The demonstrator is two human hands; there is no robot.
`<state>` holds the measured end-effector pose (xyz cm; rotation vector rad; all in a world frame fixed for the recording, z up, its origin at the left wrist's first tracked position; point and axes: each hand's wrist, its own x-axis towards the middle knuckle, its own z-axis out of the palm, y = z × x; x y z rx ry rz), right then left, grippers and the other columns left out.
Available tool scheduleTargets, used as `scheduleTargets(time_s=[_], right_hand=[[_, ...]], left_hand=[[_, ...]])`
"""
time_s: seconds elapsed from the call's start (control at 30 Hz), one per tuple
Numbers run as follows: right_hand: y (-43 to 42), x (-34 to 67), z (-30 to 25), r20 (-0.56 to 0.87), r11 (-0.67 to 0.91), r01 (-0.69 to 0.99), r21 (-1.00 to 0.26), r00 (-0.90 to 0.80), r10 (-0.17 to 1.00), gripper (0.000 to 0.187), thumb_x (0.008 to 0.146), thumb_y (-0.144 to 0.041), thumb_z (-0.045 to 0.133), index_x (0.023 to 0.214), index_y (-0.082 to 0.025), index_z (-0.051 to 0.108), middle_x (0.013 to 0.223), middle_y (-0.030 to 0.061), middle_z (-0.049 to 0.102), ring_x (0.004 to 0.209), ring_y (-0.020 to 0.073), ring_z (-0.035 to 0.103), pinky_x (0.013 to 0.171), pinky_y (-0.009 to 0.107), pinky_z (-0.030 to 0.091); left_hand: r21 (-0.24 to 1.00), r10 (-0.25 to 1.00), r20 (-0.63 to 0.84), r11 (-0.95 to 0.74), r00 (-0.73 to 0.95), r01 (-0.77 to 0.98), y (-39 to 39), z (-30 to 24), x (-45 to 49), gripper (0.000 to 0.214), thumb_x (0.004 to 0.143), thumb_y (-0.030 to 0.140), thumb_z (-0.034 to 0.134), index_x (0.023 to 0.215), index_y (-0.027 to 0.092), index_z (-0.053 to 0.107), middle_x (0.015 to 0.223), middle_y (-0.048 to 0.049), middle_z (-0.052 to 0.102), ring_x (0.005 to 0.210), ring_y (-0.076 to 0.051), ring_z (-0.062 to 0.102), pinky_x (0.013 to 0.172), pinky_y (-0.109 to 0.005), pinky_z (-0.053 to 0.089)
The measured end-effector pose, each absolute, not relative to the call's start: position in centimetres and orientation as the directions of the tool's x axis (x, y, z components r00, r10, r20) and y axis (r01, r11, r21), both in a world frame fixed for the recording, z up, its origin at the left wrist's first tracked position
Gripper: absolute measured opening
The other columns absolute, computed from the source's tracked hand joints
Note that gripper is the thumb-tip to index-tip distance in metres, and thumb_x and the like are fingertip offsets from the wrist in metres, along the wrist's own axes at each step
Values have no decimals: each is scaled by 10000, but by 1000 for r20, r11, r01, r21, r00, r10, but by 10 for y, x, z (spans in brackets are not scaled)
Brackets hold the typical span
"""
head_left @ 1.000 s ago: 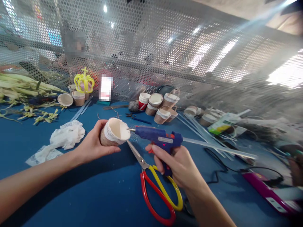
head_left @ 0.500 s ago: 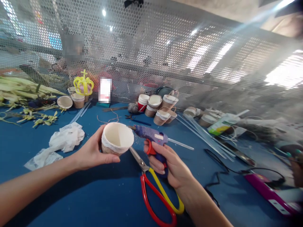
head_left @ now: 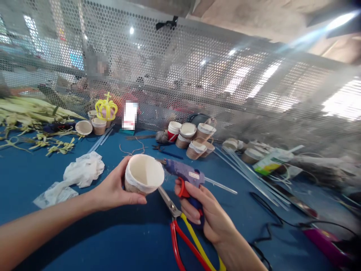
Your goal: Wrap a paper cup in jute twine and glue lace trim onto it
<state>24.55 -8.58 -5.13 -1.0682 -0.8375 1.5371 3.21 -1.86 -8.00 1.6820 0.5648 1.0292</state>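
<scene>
My left hand (head_left: 118, 188) is wrapped round a small cup (head_left: 144, 175) with a white lace rim and a brown lower wall, its mouth tilted towards me. In my right hand (head_left: 203, 207) is a blue hot glue gun (head_left: 183, 171) with an orange trigger; a clear glue stick (head_left: 221, 185) juts from its back end. The gun's nozzle points left, close by the cup's far right rim; whether they touch is hard to tell. Below the gun, scissors (head_left: 176, 214) with one red and one yellow handle lie on the blue table (head_left: 113, 241).
Crumpled white lace (head_left: 84, 169) lies to the left, near pale dried husks (head_left: 36, 113). Several covered cups (head_left: 194, 150) stand at the back, before a perforated metal screen (head_left: 169, 75). Clear glue sticks (head_left: 251, 173), a black cord (head_left: 267, 226) and a purple power strip (head_left: 324, 244) are at right.
The whole view has shifted, so everything sits slightly lower and further right. Both hands keep their holds on the cup and the glue gun, in nearly the same places relative to each other.
</scene>
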Motion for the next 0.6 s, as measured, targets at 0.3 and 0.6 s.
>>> scheduleTargets(time_s=[0.3,0.6], right_hand=[[-88,243,-51,-148,-148,-228,-962,-16,989,283,713,-407,646,714,-130,586,317,-85,380,286,25,251,321,164,164],[-87,256,-50,38,-5,445,-895,86,996,397,762,-471,570,535,-148,605,380,12,530,364,110,482,391,229,362]], left_hand=[[929,776,355,-355,521,-105,-18,-79,33,719,561,301,770,1159,172,393,1098,-98,549,1026,-263,523,902,-399,426],[926,825,253,-357,506,120,-18,-71,33,561,613,311,714,1053,185,389,1001,-56,558,925,-227,563,823,-365,470]])
